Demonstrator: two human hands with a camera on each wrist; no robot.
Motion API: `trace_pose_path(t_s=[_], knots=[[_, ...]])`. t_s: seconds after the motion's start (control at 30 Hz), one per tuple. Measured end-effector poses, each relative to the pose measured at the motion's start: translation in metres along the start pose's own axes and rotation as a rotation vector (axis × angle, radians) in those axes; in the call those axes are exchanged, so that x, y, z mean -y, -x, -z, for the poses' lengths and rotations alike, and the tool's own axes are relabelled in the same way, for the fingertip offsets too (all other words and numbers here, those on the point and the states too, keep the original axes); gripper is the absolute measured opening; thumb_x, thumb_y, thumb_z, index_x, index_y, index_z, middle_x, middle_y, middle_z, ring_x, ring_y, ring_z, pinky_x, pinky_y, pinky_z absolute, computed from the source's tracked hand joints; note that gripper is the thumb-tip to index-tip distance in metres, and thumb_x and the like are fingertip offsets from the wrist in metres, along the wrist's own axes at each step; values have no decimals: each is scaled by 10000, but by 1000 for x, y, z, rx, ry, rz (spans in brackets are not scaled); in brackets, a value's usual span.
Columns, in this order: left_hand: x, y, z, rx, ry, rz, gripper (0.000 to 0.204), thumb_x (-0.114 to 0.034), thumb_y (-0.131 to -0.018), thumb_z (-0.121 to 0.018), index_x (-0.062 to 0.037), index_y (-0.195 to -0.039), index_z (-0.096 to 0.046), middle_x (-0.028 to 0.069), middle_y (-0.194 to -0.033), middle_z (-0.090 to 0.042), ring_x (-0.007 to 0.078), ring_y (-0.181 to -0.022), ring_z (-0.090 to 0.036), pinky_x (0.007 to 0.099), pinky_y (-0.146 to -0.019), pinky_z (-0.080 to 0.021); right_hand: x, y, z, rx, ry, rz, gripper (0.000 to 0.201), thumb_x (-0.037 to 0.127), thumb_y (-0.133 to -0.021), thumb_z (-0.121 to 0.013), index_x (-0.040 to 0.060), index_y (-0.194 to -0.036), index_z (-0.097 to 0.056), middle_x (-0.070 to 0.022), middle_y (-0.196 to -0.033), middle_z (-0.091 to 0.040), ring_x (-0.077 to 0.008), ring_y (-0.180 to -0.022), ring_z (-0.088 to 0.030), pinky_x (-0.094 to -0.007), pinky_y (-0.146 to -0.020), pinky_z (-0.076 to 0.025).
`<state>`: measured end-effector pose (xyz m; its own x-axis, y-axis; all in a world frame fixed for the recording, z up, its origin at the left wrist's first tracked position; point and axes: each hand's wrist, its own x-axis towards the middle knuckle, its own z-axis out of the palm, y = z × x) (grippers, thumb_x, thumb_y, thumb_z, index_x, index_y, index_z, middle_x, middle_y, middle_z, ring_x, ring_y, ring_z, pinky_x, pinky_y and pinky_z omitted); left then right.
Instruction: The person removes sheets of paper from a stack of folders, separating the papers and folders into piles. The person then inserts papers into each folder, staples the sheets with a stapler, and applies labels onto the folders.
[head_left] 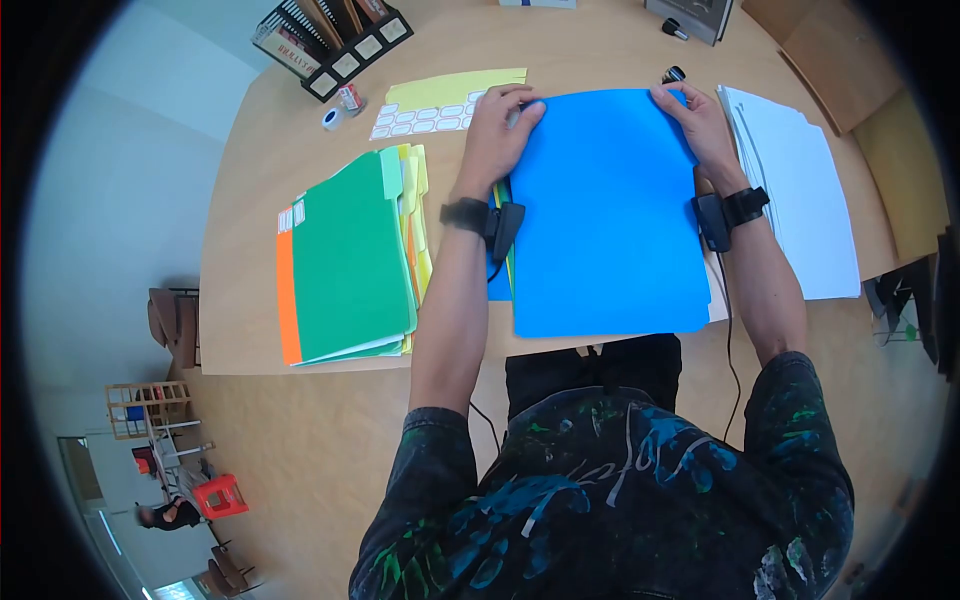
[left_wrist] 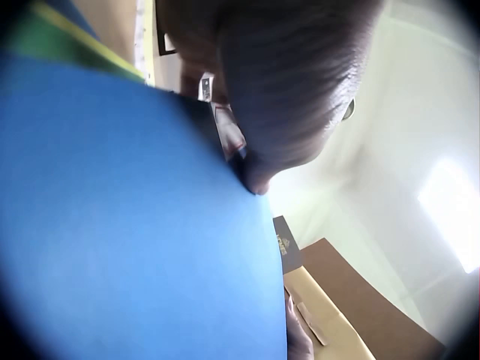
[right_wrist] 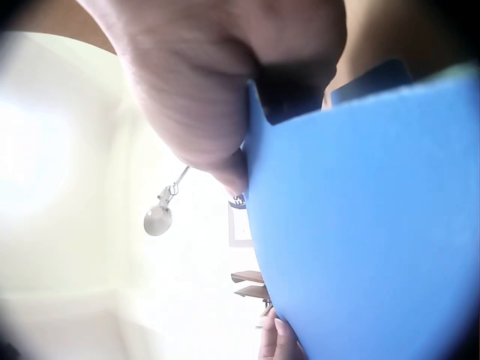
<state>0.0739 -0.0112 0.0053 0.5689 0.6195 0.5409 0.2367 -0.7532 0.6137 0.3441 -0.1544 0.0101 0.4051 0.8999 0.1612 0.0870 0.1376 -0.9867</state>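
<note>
Underneath it all is a wooden desk [head_left: 240,250]. Head view: the blue file folder [head_left: 610,220] is between the green folder [head_left: 345,265] and white papers [head_left: 800,210]; soft, even holding should stop bends. Its long side runs near to far, top away. Left wrist view: the left hand [left_wrist: 289,82] pinches it by one far corner. Right wrist view: the right hand [right_wrist: 210,75] pinches the other.
</note>
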Motion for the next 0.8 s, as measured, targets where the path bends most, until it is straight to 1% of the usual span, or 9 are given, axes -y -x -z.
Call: trace_pose_path(t_s=[0.07,0.13,0.23,0.37,0.5,0.57,0.63,0.73,0.8], knots=[[-13,-4,0,-87,-176,-146,333,-311,-922,-697,-67,-1147,-717,117,-1107,-658,265,-1026,-607,380,-945,-471,6,3,-2,10,11,-27,291,374,-925,-733,96,-998,-692,-2,-829,-676,-64,-751,-612,-220,-669,-470],[-26,0,-1,57,58,90,258,-255,-926,-692,-28,-1045,-724,99,-1057,-651,235,-987,-608,347,-890,-475,6,3,-2,4,30,-26,276,364,-925,-735,100,-994,-691,-2,-826,-676,-63,-743,-606,-218,-665,-466],[-5,2,-11,34,197,5,238,-250,-945,-681,-25,-1021,-697,49,-991,-638,174,-952,-596,299,-836,-472,8,7,-5,-6,22,-8,339,430,-954,-681,91,-964,-687,9,-806,-659,-63,-703,-573,-226,-663,-460],[15,10,-21,8,462,168,218,-277,-965,-668,-69,-1028,-683,-25,-895,-597,96,-853,-551,239,-728,-441,-1,-3,0,-51,-283,-221,682,614,-1029,-377,23,-950,-708,-12,-752,-635,-138,-717,-570,-274,-744,-458],[11,13,-13,28,501,324,192,-317,-980,-654,-145,-1061,-680,-101,-827,-549,9,-716,-446,180,-587,-329,2,-1,10,-194,-60,29,681,558,-1048,-382,-30,-967,-715,-76,-819,-703,-138,-747,-626,-300,-720,-492],[11,11,-10,15,498,347,189,-327,-980,-653,-155,-1053,-680,-110,-814,-544,-6,-685,-423,174,-559,-300,5,-6,18,-563,260,320,529,435,-1041,-486,-39,-992,-717,-90,-793,-712,-156,-707,-636,-318,-693,-512],[12,13,-8,-58,556,398,186,-313,-987,-648,-138,-1044,-676,-103,-824,-558,-16,-675,-421,179,-540,-291,6,-6,36,-622,368,310,372,307,-990,-575,-28,-1101,-692,-140,-950,-723,-228,-861,-665,-373,-813,-515],[23,12,-4,-69,753,423,217,-287,-988,-641,-82,-1053,-669,-91,-775,-571,-15,-631,-449,161,-498,-299,-15,-7,65,-746,1196,137,500,272,-931,-590,-34,-1325,-547,-266,-1310,-557,-410,-1247,-491,-504,-1039,-369],[39,11,-5,-80,860,421,197,-247,-1004,-613,-64,-1069,-652,-55,-860,-617,10,-717,-519,171,-585,-377,-43,-11,82,-769,1415,27,502,283,-930,-591,-36,-1316,-552,-283,-1293,-557,-418,-1232,-495,-528,-1033,-366]])
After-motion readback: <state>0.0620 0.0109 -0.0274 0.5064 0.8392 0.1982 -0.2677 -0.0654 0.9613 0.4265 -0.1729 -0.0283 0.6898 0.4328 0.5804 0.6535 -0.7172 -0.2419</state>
